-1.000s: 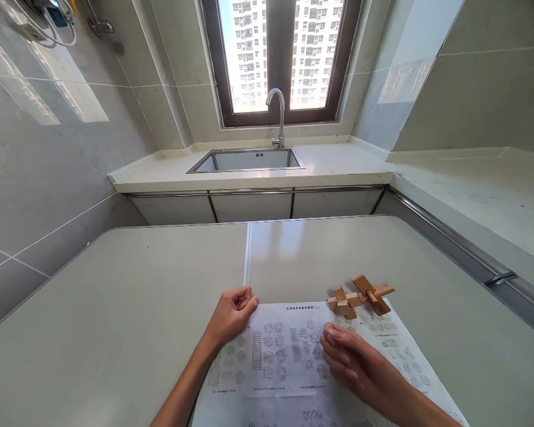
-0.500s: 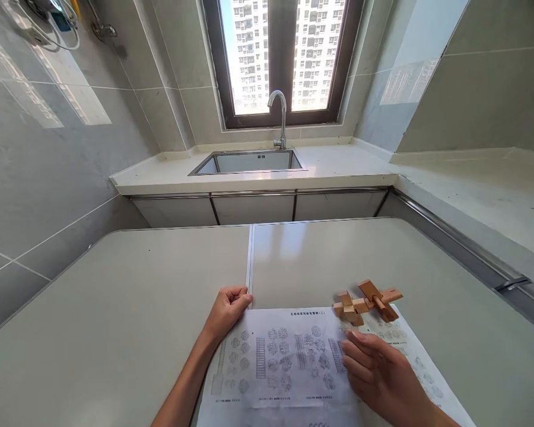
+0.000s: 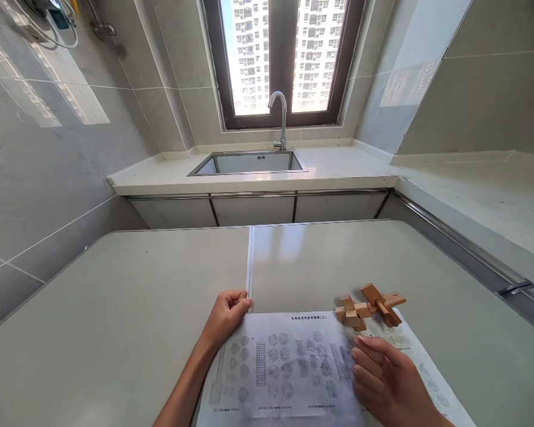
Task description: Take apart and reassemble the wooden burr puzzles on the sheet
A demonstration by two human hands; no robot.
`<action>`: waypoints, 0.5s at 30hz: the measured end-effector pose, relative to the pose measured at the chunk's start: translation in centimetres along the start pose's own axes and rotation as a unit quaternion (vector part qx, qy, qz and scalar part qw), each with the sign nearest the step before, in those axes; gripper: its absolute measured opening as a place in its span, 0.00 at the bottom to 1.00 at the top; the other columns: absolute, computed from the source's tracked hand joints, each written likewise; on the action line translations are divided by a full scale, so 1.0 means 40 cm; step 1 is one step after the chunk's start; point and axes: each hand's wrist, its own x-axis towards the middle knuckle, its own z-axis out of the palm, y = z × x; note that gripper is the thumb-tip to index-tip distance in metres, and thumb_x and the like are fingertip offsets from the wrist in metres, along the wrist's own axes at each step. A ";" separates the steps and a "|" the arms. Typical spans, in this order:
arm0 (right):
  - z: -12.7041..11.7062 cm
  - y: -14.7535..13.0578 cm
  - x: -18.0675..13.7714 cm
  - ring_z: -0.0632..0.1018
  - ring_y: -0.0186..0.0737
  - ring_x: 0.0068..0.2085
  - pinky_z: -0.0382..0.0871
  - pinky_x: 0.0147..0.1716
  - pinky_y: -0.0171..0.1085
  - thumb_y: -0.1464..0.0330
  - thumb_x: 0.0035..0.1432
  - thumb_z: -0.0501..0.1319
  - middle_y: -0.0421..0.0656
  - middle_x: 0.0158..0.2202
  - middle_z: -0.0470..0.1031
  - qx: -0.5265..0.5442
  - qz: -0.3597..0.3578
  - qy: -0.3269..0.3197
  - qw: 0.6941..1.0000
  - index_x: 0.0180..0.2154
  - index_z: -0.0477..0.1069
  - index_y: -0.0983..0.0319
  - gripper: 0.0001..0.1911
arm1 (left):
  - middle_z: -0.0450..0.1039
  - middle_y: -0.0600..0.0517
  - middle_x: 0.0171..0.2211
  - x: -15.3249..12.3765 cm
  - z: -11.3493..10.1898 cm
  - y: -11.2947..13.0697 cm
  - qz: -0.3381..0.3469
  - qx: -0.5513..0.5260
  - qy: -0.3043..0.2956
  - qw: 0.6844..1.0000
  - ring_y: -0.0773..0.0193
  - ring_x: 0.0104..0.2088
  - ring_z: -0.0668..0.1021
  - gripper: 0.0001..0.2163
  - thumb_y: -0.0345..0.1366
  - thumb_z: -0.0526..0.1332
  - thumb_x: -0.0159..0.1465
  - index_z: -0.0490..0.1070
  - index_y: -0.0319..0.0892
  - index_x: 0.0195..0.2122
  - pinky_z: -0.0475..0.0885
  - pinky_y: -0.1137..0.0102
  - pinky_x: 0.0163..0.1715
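Observation:
A printed paper sheet (image 3: 289, 362) with rows of puzzle diagrams is in front of me. My left hand (image 3: 225, 314) is closed at its top left corner, thumb pressed against curled fingers. At the right edge of the sheet, my right hand (image 3: 385, 373) is also closed, with thumb and fingertips pinched on the paper's side. A second printed sheet (image 3: 431, 379) lies underneath, partly covered by the right hand. Just beyond that hand, several interlocking wooden puzzle pieces (image 3: 376, 305) rest in a joined, cross-like cluster over the sheets' upper end.
The pale tabletop (image 3: 115, 332) has a seam (image 3: 250, 261) running away from me. Beyond it stands a white counter (image 3: 338, 163) with a sink (image 3: 249, 161) and a curved faucet (image 3: 283, 118) under a window. A metal rail (image 3: 463, 237) runs along the right.
My right hand has shifted slightly right and down along the sheet's edge. The left hand stays at the corner. The whole view has moved a little.

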 end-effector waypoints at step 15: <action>-0.011 -0.006 -0.001 0.42 0.25 0.16 0.43 0.15 0.32 0.66 0.58 0.71 0.27 0.16 0.41 0.034 -0.028 0.023 0.999 0.20 0.44 0.58 0.34 | 0.42 0.62 0.17 -0.001 -0.002 -0.004 0.004 -0.003 0.002 1.000 0.72 0.19 0.48 0.22 0.45 0.60 0.58 0.44 0.47 0.20 0.44 0.72 0.20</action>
